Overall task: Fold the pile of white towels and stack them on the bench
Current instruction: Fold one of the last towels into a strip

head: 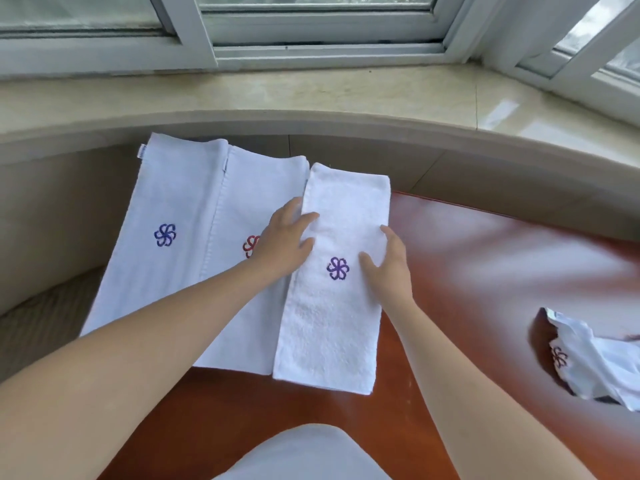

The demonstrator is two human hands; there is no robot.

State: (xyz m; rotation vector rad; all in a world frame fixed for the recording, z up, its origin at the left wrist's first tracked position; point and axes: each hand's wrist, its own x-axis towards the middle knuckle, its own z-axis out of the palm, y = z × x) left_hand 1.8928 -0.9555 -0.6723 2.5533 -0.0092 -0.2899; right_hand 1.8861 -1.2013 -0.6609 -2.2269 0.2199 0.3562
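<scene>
Three folded white towels lie side by side on the red-brown wooden bench (485,271). The left towel (156,209) bears a blue flower logo, the middle towel (249,202) a red one. The right towel (332,320), with a purple logo, overlaps the middle towel's edge. My left hand (284,240) rests flat on the right towel's left edge, fingers spread. My right hand (384,265) lies flat on its right side, beside the logo. An unfolded, crumpled white towel (595,362) sits at the bench's right edge.
A beige stone window sill (311,95) curves behind the bench, under white window frames (311,29). A ribbed beige cushion (41,320) lies at the lower left. A pale rounded shape (304,452) fills the bottom middle, close to me.
</scene>
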